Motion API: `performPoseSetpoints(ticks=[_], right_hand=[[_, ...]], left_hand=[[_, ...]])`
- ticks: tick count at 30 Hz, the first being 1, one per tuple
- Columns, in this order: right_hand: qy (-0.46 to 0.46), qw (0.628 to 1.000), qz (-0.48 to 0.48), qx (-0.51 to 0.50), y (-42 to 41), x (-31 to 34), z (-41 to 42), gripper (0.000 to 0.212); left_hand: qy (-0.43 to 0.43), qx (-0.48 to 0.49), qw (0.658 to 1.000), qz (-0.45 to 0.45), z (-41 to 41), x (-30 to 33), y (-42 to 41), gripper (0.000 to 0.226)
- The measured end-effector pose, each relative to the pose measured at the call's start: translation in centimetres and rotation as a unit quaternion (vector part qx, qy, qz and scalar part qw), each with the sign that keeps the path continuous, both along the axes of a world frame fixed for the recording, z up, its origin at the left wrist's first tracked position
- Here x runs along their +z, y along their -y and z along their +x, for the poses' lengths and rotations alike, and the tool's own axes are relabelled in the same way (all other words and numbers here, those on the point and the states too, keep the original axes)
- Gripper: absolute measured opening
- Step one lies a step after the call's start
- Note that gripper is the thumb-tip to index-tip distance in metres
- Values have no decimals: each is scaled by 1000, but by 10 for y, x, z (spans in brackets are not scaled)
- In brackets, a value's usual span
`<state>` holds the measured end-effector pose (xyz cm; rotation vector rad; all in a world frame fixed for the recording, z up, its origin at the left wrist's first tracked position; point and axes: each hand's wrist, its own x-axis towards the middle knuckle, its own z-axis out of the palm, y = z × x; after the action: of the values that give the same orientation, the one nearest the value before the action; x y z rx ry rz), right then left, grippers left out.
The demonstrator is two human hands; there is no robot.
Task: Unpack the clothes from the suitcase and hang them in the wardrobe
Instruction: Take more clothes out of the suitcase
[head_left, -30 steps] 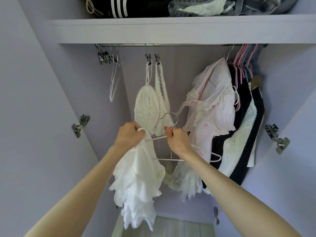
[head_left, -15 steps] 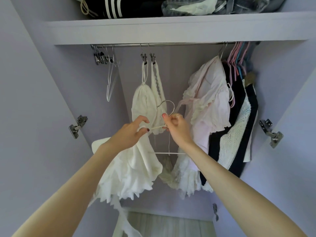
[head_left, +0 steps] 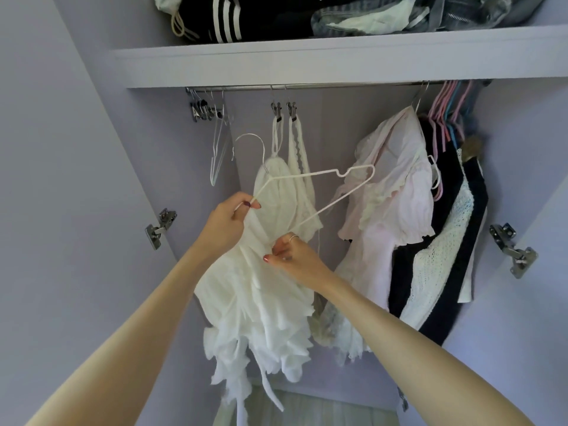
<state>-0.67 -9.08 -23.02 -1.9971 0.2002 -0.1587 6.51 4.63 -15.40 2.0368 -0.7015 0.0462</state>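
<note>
Pinching white hanger (head_left: 310, 179) in left hand (head_left: 227, 222), right hand (head_left: 295, 256) fingertips gripping ruffled white garment (head_left: 261, 309) beneath.

The thin white coated-wire hanger (head_left: 310, 192) has a shiny bare-metal hook. The ruffled white cloth garment (head_left: 261, 318) looks soft, matt and crinkled. The chrome metal rail (head_left: 353, 86) gleams smooth. The lilac painted wardrobe shelf (head_left: 307, 66) is matt and even. The white open-knit top (head_left: 436, 256) looks rough.
</note>
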Motion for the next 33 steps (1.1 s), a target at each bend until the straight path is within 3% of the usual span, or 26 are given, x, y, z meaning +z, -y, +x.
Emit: performPoseSetpoints(ticks=[3, 7, 10, 13, 15, 18, 22, 26, 30, 33], right_hand=[[-4, 999, 41, 17, -6, -2, 5, 32], [33, 996, -81, -29, -12, -15, 15, 26], [87, 994, -19, -61, -16, -19, 17, 12], [1, 991, 130, 7, -14, -15, 21, 23], [-98, 985, 131, 59, -12, -21, 24, 49], [-209, 969, 68, 116, -8, -36, 17, 85], [-299, 938, -9, 177, 11, -36, 4, 75], [-375, 879, -231, 183, 34, -50, -5, 79], [-332, 858, -364, 142, 53, -52, -17, 59], [-264, 843, -449, 131, 64, -42, -16, 64]], left_hand=[[4, -16, 999, -30, 0, 7, -6, 38], [-17, 0, 999, -31, 1, 19, -10, 37], [-88, 41, 994, -48, 0, 23, -11, 27], [-113, 69, 990, -44, -6, 21, -7, 30], [-108, 94, 988, -64, -7, 20, -7, 41], [-132, 143, 976, -99, -5, 21, -9, 52], [-192, 191, 955, -121, -8, 18, -10, 57], [-220, 224, 938, -145, -6, 14, -10, 57], [-228, 222, 935, -160, -3, 10, -11, 54], [-236, 226, 932, -158, -2, 1, -11, 53]])
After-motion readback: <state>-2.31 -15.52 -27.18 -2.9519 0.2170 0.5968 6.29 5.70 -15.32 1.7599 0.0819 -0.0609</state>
